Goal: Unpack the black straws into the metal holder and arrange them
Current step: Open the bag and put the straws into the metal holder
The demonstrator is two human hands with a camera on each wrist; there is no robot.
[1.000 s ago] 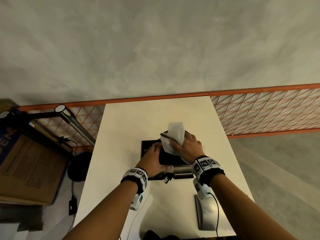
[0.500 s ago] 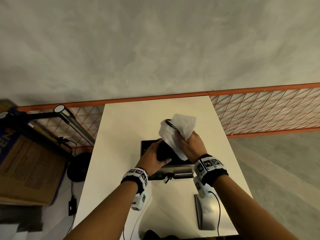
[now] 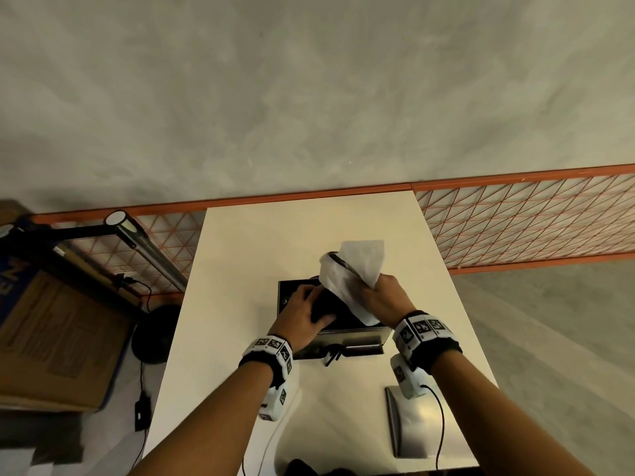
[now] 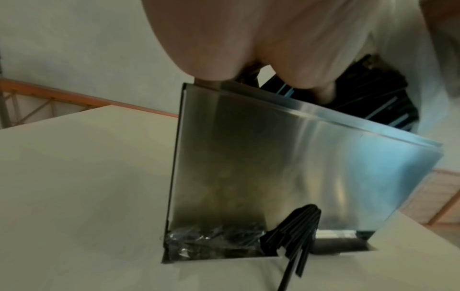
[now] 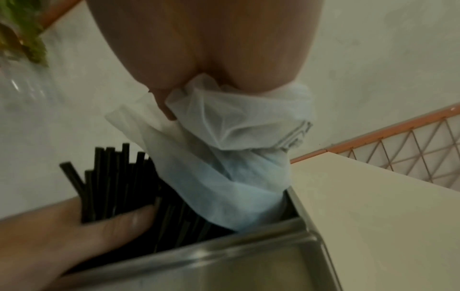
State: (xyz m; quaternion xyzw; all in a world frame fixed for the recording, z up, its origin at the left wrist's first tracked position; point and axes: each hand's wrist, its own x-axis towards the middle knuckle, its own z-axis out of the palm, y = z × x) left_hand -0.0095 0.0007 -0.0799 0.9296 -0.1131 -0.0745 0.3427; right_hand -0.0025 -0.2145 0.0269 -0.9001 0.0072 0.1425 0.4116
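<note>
Since a second ago the right hand (image 3: pixel 381 297) has lifted the crumpled white translucent wrapper (image 3: pixel 354 269) higher, off the bundle of thin black straws (image 5: pixel 117 183), its fingers clenched round the wrapper's gathered middle. That bundle stands in the open top of the rectangular brushed-metal holder (image 4: pixel 286 167) at the middle of the pale bench (image 3: pixel 240 269), with the left hand (image 3: pixel 302 314) wrapped round it; a few more black straws poke out of the slot at the holder's base, onto the bench
</note>
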